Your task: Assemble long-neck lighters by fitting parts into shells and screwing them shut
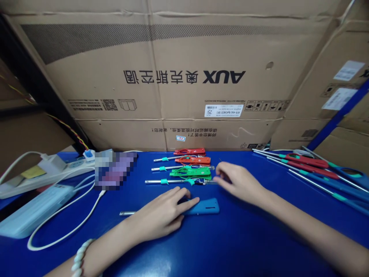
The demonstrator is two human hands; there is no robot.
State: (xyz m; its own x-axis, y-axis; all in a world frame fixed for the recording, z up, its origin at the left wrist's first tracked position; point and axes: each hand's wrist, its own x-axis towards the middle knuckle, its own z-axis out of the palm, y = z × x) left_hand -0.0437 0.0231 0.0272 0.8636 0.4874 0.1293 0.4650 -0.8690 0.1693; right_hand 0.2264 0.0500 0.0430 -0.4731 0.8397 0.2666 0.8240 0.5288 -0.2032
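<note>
My left hand (165, 211) lies over a blue long-necked lighter (206, 207) and grips it, with the index finger stretched along the handle. Its metal tube pokes out to the left, past my wrist. My right hand (235, 181) has its fingers curled together at the end of a clear fuel tank (210, 182); what they pinch is hidden. That tank belongs to an uncovered lighter core (173, 181) with a metal tube and teal trigger. Behind it lie a green half shell (191, 172), an orange-red one (193, 160) and a red one (190, 151), with more cores between.
Several long lighters (314, 165) lie at the right. On the left are a power strip (76, 167), a light blue power bank (37, 211), a white cable (86, 223) and a blurred-out phone (118, 171). A cardboard wall (173, 50) closes the back.
</note>
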